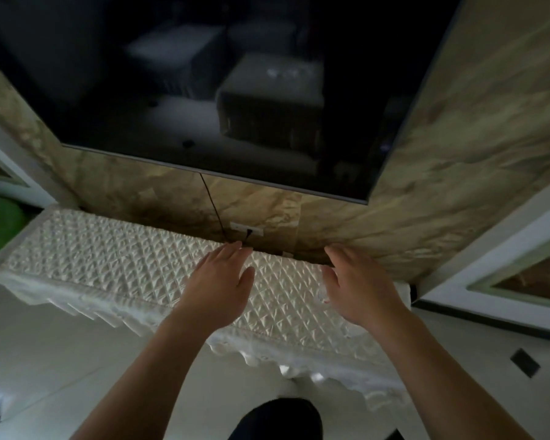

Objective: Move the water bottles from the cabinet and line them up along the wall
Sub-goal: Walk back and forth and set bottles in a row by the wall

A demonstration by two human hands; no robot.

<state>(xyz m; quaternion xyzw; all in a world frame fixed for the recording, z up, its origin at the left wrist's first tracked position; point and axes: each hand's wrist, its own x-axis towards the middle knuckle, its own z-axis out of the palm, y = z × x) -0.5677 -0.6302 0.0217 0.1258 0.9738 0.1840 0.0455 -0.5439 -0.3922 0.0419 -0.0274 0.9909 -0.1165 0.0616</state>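
Both hands reach over the tabletop of the low cabinet point(86, 312), which a white quilted cloth point(108, 255) covers, its scalloped hem hanging over the front edge. The left hand point(218, 281) lies palm down with straight fingers, its grip released, fingertips at the cloth's back edge where a dark gap opens before the marble wall point(458, 154). The right hand point(359, 287) is just beside it, apart, fingers straight, grip also released, holding nothing. Whether the palms touch the cloth cannot be told. A dark television point(204, 90) hangs above, its cable point(211, 204) running down to a socket point(246, 230) near the left fingertips. The cloth to the left lies bare as far as a green object point(0, 223). Pale floor point(45, 344) lies before the cabinet. Where the water bottles are cannot be told.
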